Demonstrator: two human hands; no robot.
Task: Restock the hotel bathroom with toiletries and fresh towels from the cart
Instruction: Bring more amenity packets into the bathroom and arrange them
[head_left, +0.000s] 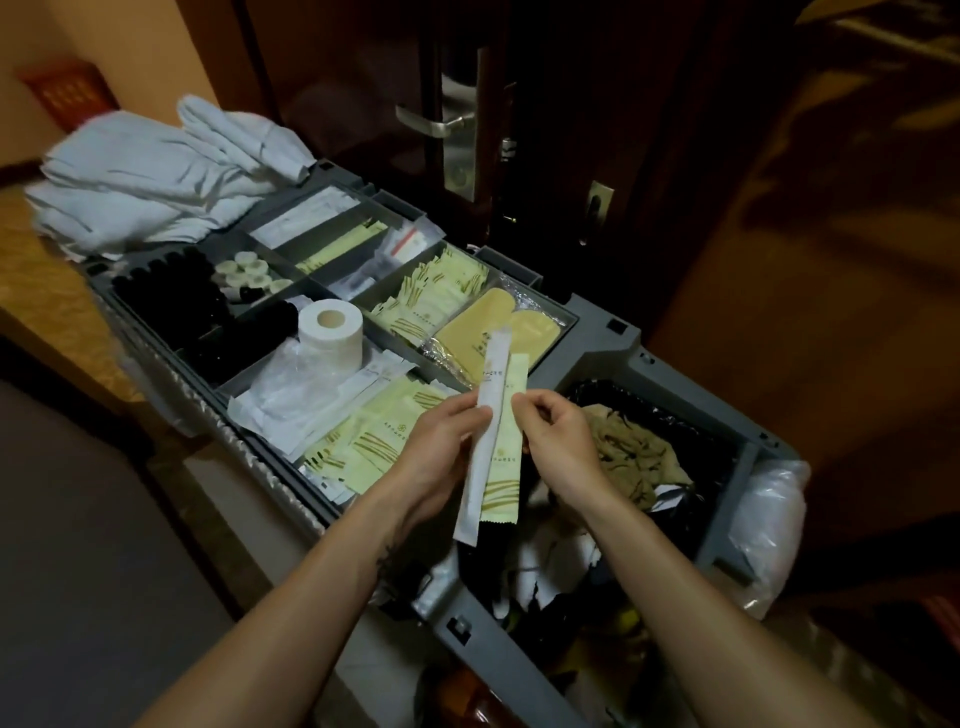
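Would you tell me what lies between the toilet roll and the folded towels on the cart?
In the head view, dark bottles and small pale round lids lie between the toilet roll and the folded towels.

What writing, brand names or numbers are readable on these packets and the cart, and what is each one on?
Nothing can be read; every text is too small or blurred.
On the white sachet in the left hand: a line of small characters, unreadable.
On the pale green sachet at the right hand: small characters above gold stripes, unreadable.
On the green packets in the cart: logo and tiny print, unreadable.
On the red-and-white label further back: blurred.
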